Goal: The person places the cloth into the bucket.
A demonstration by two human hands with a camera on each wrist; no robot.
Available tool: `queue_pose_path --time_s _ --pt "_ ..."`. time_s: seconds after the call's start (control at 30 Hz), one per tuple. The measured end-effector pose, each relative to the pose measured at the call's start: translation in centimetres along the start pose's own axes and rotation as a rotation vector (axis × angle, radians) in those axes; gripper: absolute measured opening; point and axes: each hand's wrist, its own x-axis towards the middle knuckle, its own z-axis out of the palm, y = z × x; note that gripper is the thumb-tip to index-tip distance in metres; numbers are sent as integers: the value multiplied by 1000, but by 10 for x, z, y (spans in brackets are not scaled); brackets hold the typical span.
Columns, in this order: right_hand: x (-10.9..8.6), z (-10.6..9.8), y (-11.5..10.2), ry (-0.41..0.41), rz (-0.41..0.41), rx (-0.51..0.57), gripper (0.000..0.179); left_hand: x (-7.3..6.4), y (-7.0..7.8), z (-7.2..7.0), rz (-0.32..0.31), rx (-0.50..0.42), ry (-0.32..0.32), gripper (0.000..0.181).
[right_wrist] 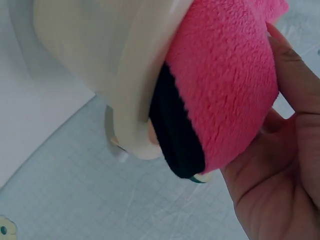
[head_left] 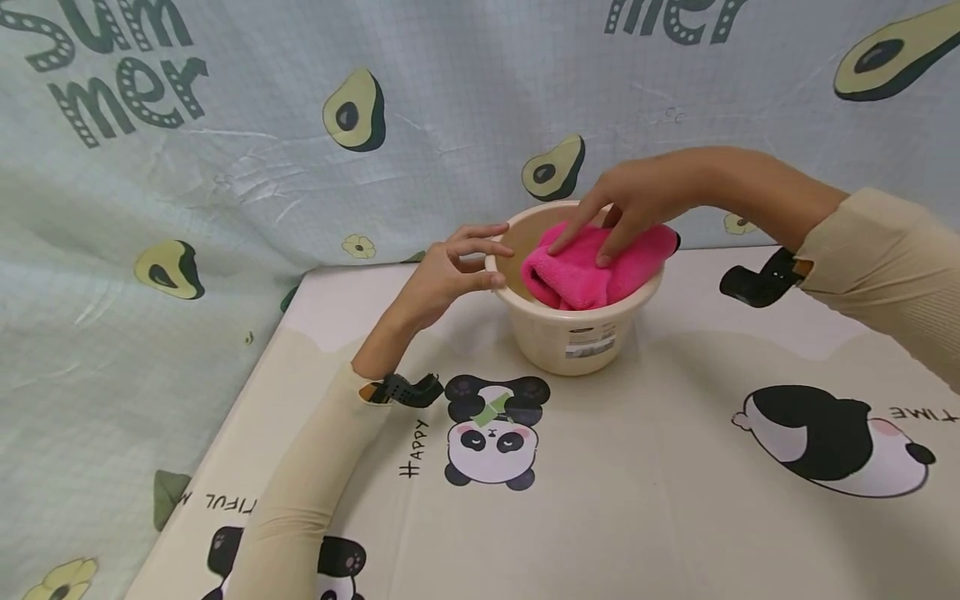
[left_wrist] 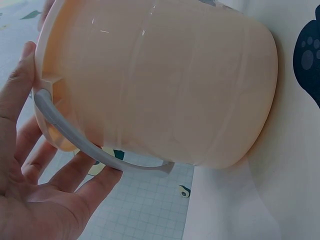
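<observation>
We see a cream plastic bucket (head_left: pixel 577 333) standing upright on the tabletop (head_left: pixel 637 500), which is covered with a panda-print cloth. A pink fleece cloth (head_left: pixel 592 271) is stuffed into the bucket's mouth, bulging above the rim and draped over the far right edge.

Our right hand (head_left: pixel 637 200) comes in from above, wrist bent down, and its fingers (head_left: pixel 611 250) lie straight and slightly spread on top of the pink cloth, pressing on it rather than curling round it. In the right wrist view the cloth fills the space just beside the palm (right_wrist: pixel 270 185), with one finger running along its far side, and a black trim (right_wrist: pixel 175 135) shows at the cloth's edge where it hangs over the bucket's rim (right_wrist: pixel 135 100).

Our left hand (head_left: pixel 450 279) is at the bucket's left rim. Its thumb tip touches the rim, while the other fingers (head_left: pixel 480 237) hover apart and loosely bent just above and beside it, not gripping anything. In the left wrist view the bucket's wall (left_wrist: pixel 165 85) fills the frame just beyond the fingers, the thumb (left_wrist: pixel 20 80) lies against the rim, and a grey handle (left_wrist: pixel 90 150) hangs down along the wall, with a fingertip close under it; we cannot tell whether it touches.

Both forearms wear cream sleeves (head_left: pixel 300 500), with a black strap (head_left: pixel 405 390) at the left wrist. Behind the bucket hangs a pale backdrop (head_left: pixel 225 150) printed with avocados.
</observation>
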Motion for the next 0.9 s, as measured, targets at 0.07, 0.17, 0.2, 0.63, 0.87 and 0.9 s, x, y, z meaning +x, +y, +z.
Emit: queue_pose_path --time_s 0.07,0.17,0.2,0.63,0.87,0.9 --pt "4 -3 -1 -33 15 17 53 0 0 0 0 -2 0 33" --pt "10 -5 -1 -60 22 26 51 0 -1 0 2 3 -2 32" --pt "12 -6 -1 -70 22 35 51 0 -1 0 3 3 -3 32" --pt "18 -9 -2 -98 -11 -23 40 -1 -1 1 10 23 6 31" --pt "-11 2 13 155 22 -123 37 -1 -1 3 -20 -23 -13 29" --pt "-17 5 15 199 35 -124 38 0 -1 3 -17 -18 -13 28"
